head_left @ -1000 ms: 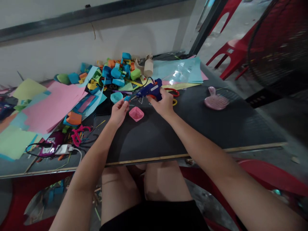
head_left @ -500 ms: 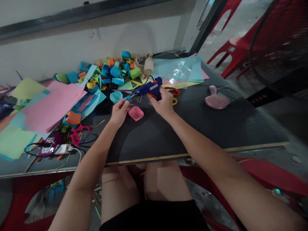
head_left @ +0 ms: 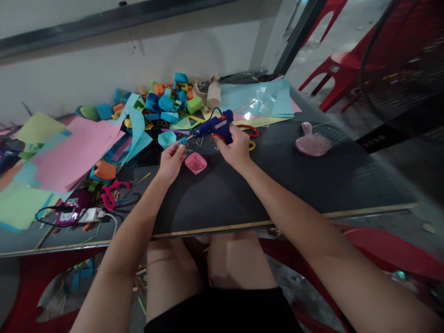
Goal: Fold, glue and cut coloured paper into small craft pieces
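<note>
My right hand is wrapped round the grip of a blue glue gun, whose nozzle points left. A small blue paper piece is pinched in the fingers of my left hand, right at the nozzle tip. Whether tip and paper touch I cannot tell. On the table just right of my left hand sits a pink folded paper cup. Behind the same hand stands a light-blue paper cup. Scissors with red handles lie partly hidden behind my right hand.
Several folded coloured paper pieces are heaped by the wall. Pink paper sheets and a purple power strip lie at left. Light-blue sheets lie at the back right, and a pink hairbrush near the right end. A fan stands beyond.
My left hand and the small blue piece have shifted very slightly left and down. The glue gun's nozzle has tilted or moved slightly left with it. Everything else looks the same.
</note>
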Tool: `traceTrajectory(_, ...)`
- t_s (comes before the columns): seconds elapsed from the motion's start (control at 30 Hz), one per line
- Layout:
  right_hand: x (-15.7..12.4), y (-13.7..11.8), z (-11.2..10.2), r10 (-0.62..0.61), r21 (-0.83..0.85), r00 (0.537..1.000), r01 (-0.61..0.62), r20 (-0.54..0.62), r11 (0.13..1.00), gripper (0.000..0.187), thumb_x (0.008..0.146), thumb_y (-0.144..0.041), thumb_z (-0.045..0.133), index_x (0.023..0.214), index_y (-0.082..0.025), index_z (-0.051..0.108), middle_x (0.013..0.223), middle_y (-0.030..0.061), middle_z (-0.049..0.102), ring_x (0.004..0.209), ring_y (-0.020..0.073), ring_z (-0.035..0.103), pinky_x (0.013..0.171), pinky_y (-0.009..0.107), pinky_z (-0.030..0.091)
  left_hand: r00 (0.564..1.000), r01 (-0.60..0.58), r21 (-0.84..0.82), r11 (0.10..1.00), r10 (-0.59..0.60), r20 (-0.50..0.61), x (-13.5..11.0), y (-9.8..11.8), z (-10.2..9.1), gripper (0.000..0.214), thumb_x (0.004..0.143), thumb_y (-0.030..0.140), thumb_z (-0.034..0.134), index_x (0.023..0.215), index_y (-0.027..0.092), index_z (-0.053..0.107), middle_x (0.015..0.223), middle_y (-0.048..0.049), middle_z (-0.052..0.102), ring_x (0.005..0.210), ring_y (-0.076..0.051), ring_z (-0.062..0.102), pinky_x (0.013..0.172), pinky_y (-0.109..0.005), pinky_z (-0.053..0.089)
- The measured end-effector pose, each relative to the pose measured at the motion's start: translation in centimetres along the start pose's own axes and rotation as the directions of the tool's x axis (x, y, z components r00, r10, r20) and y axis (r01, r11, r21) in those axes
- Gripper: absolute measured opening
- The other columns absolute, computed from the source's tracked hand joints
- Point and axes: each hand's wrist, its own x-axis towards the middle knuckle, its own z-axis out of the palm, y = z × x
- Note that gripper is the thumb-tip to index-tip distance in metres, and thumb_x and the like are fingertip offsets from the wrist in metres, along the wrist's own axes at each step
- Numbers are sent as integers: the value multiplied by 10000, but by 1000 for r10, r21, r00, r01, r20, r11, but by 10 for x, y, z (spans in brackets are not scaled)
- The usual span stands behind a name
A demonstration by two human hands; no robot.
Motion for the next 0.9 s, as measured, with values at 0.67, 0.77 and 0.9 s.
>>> traceTrajectory(0.67,0,1,-1,34,-60,998,-37,-49,998,288,841,-465,665,962,-216,586,875,104,662,900,305,657,817,465,534,1000,-17,28,999,16,24,-1,0,-1,52,807,198,761,831,158,737,788,-6,652,638,-44,505,614,-195,408)
traceTrajectory(0.77,0,1,-1,43,-67,996,-48,-79,997,314,842,-503,659,959,-222,585,863,92,658,884,299,652,797,458,534,999,-20,51,999,19,29,1,-3,-3,49,813,197,742,844,160,745,795,-11,658,641,-50,503,616,-196,405)
traceTrajectory(0.9,3,0,-2,82,-44,986,-89,-147,995,333,848,-534,643,942,-221,582,810,64,649,786,256,641,757,430,534,991,-121,212,970,105,84,7,-6,-13,134,810,229,732,934,183,753,804,-9,671,647,-70,521,650,-213,428)
